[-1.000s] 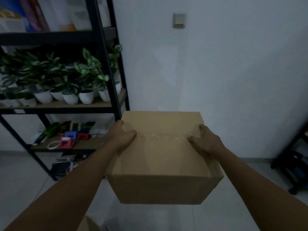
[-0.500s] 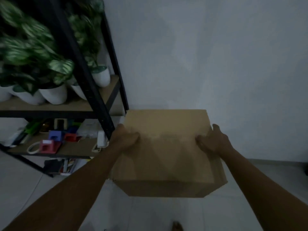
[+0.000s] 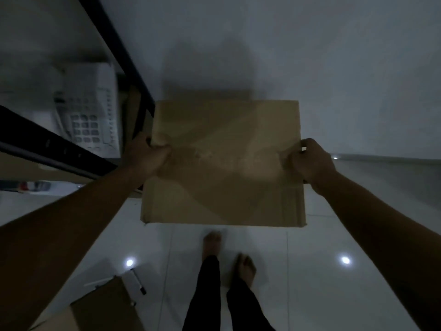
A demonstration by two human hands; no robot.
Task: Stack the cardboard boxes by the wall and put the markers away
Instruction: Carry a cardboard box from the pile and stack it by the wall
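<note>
A brown cardboard box (image 3: pixel 226 163) with a taped top is low in front of me, its far edge close to the white wall. My left hand (image 3: pixel 148 156) grips its left edge and my right hand (image 3: pixel 310 161) grips its right edge, fingers curled over the top. Whether the box touches the floor is hidden. Another cardboard box (image 3: pixel 95 309) lies on the floor at the lower left. A white marker (image 3: pixel 137 280) with a dark tip lies beside it, along with one or two more thin white markers.
A black metal shelf rack (image 3: pixel 124 60) stands immediately left of the held box, with a white telephone (image 3: pixel 88 108) on its shelf. My bare feet (image 3: pixel 229 254) stand on the glossy white tiled floor just behind the box. The white wall (image 3: pixel 310 56) is ahead.
I have bent down and the box has gone lower, toward the floor beside the rack and against the wall. The view now looks steeply down, showing my feet and the second box.
</note>
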